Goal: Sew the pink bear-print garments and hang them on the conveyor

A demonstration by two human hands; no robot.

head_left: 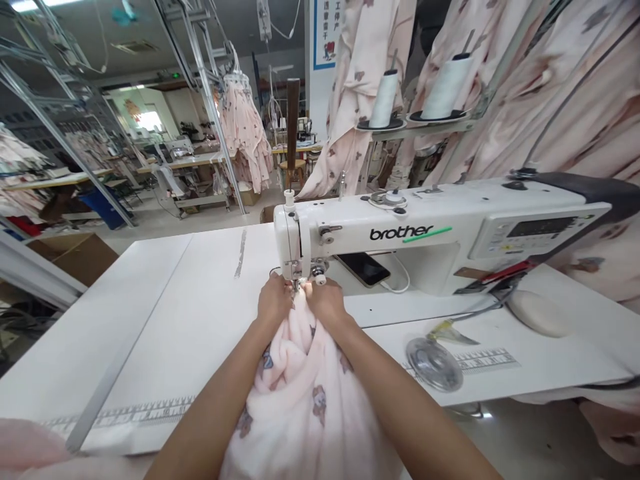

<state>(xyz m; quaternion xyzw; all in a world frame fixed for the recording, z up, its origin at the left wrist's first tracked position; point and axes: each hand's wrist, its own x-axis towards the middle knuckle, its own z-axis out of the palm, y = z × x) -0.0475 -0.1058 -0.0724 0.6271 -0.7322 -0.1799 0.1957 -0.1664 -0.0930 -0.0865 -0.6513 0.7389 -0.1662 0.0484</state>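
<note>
A pale pink fleece fabric [320, 400] with small printed figures drapes from the sewing machine [380, 227] down over the table's front edge. My left hand [275, 300] grips the fabric's gathered end just left of the needle area. On the other side of the needle, my right hand [326, 301] holds the same fabric, fingers closed and close under the machine head. Between the two hands the presser foot [297, 285] sits at the cloth, lit by a small lamp. Both sets of fingertips are partly hidden by the machine and the fabric.
Under the machine arm lies a phone [364, 268] with a white cable. A clear round dish [434, 363] and a ruler strip [487, 360] are at the right on the white table [210, 313]. Thread cones [447, 87] stand above; pink fabric hangs behind.
</note>
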